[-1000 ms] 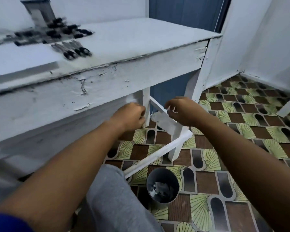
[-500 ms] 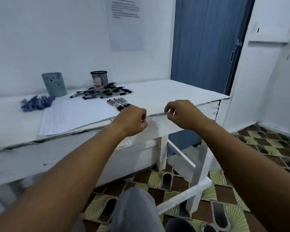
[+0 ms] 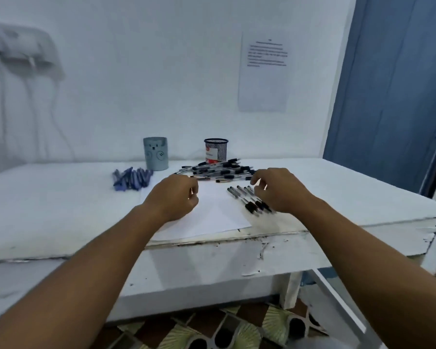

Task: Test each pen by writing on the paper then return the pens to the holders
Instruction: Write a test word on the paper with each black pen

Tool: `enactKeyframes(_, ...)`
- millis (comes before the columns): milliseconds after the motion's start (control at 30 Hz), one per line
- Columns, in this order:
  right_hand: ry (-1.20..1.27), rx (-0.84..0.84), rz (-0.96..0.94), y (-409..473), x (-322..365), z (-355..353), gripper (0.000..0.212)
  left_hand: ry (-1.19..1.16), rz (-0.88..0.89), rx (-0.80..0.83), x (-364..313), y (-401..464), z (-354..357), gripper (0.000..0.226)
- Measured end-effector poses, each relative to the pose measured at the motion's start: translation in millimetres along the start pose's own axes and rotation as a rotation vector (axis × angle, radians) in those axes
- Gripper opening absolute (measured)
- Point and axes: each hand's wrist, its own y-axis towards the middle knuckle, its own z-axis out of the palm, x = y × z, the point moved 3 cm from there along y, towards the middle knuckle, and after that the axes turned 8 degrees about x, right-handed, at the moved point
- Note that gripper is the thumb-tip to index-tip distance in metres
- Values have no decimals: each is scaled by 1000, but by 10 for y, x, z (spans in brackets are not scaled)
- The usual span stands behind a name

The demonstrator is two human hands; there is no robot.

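- Two holders stand at the back of the table [image 3: 61,212]: a grey cup [image 3: 155,153] and a mesh cup [image 3: 216,150].
- One paper [image 3: 212,212] lies under both hands.
- Left hand [image 3: 173,197] is loosely curled and holds nothing.
- Right hand [image 3: 278,188], fingers spread and bent, hovers over about four black pens [image 3: 247,201].
- A black pile [image 3: 219,170] and a blue pile [image 3: 131,178] lie beyond.

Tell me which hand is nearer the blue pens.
Left. The left hand hovers over the paper, just right of the blue pens; the right hand is farther right, above the small row of black pens.
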Motion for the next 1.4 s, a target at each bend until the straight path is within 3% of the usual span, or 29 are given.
enactKeyframes(267, -7, 29, -11, 912, -19, 341, 21, -73, -157, 6, 747, 324, 120, 14)
enactKeyframes(600, -140, 249, -23, 1544, -154, 555, 23, 1, -98, 131, 1081, 691, 245, 11)
enactKeyframes(1000, -234, 200, -27, 1609, 30, 625, 17, -44, -83, 131, 1144, 405, 104, 12)
enactKeyframes(1067, -262, 194, -29, 1613, 53, 635, 16, -42, -124, 207, 1160, 412, 144, 18)
enactKeyframes(1200, -301, 179, -45, 1614, 58, 667, 13, -46, -161, 326, 1171, 463, 236, 55)
enactKeyframes(1400, -277, 214, -77, 1592, 61, 675, 20, 26, -170, 425, 1080, 468, 276, 62)
